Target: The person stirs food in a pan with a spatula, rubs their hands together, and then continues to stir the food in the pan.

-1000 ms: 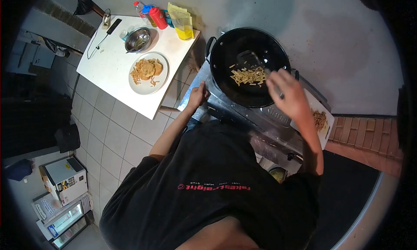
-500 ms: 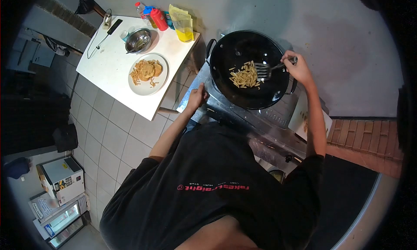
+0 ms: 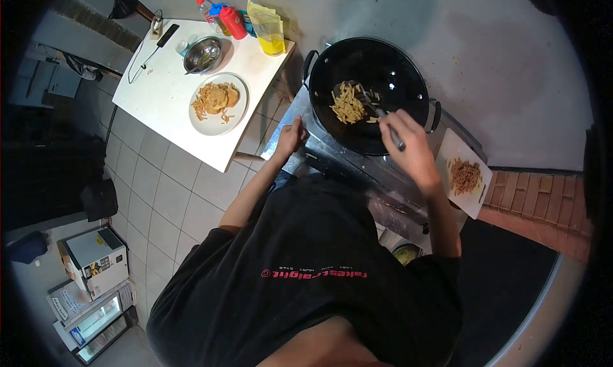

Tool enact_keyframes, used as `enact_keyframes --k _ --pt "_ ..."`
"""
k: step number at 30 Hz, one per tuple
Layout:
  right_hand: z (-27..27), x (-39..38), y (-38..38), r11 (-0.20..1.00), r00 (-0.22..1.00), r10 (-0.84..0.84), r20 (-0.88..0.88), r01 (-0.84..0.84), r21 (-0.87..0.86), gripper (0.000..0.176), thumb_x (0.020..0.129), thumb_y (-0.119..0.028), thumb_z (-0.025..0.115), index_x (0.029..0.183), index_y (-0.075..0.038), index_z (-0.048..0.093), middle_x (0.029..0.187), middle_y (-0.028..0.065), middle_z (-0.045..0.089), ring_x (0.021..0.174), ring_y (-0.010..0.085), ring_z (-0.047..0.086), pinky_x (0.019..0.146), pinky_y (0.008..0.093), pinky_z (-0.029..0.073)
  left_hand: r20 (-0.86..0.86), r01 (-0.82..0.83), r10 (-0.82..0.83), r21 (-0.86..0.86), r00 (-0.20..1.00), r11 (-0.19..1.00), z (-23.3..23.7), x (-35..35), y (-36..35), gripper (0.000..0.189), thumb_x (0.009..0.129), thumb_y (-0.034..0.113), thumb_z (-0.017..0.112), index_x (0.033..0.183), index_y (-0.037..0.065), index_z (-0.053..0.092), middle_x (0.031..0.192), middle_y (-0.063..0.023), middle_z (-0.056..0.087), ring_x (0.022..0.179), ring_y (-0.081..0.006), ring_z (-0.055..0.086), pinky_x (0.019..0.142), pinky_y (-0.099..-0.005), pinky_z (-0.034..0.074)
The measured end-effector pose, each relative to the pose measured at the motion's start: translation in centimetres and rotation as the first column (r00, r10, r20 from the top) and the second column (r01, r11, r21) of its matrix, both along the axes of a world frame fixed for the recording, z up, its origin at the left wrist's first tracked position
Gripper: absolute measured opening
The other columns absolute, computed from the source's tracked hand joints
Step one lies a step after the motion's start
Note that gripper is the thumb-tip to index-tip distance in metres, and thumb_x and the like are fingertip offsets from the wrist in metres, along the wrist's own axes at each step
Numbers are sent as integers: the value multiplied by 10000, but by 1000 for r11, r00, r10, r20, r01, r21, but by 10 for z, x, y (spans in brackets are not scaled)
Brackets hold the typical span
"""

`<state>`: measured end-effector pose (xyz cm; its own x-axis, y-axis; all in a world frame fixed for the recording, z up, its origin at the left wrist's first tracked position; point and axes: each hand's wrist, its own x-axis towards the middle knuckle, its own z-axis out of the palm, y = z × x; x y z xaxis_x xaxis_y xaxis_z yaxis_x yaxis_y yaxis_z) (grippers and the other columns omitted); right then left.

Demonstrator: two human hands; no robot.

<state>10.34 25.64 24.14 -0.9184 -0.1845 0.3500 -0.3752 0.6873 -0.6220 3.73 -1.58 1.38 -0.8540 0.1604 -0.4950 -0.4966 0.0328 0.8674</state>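
My right hand (image 3: 408,140) is wrapped round the handle of a slotted spatula (image 3: 372,104), whose head is down in a black wok (image 3: 345,55). The spatula touches the edge of a heap of pale, short-cut pieces (image 3: 348,105), perhaps noodles or fries, with a few strays beside it. The wok sits on a metal stove (image 3: 322,140) and has a loop handle on each side. My left hand (image 3: 293,136) is closed, thumb up, at the stove's left edge. What it grips, if anything, is hidden.
On a white table (image 3: 159,115) to the left stand a plate (image 3: 212,129) of food, a metal bowl (image 3: 203,55), a red bottle (image 3: 234,23) and a yellow pouch (image 3: 271,43). Right of the stove, a white cutting board (image 3: 476,204) carries browned pieces (image 3: 464,177).
My right hand has moved left and closer to my body, turning the spatula. The heap in the wok has shifted left. More of the cutting board shows. My left hand has barely moved.
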Motion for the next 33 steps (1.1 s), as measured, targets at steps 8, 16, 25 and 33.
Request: enact_keyframes --k 8,16,25,33 --pt "36 30 -6 931 998 41 43 -54 362 65 892 -81 620 942 -53 589 858 141 515 772 341 607 650 450 492 13 -5 5 31 1000 1000 -2 0 0 685 1012 537 397 504 85 471 447 -20 427 340 -125 351 368 -280 237" --pt "47 -46 53 963 975 -219 30 211 169 145 898 -115 595 861 19 553 701 228 552 617 394 546 595 407 430 -1 9 -9 -3 1000 1000 5 3 0 677 1010 552 390 520 93 479 455 -20 431 347 -121 363 370 -277 242" --pt "-23 -99 110 983 958 -152 245 172 -65 210 931 -165 536 812 0 588 582 70 563 489 150 496 489 312 391 5 -1 1 26 1000 1000 -5 0 0 693 1011 560 375 516 87 482 454 -29 440 340 -133 367 367 -283 248" --pt "-45 -65 54 809 852 21 523 293 -509 178 988 -172 511 907 -55 618 619 8 549 474 52 483 420 209 340 -3 27 -27 -19 1000 999 -12 -2 -3 700 1005 567 388 516 78 499 446 -16 431 353 -124 371 385 -284 251"
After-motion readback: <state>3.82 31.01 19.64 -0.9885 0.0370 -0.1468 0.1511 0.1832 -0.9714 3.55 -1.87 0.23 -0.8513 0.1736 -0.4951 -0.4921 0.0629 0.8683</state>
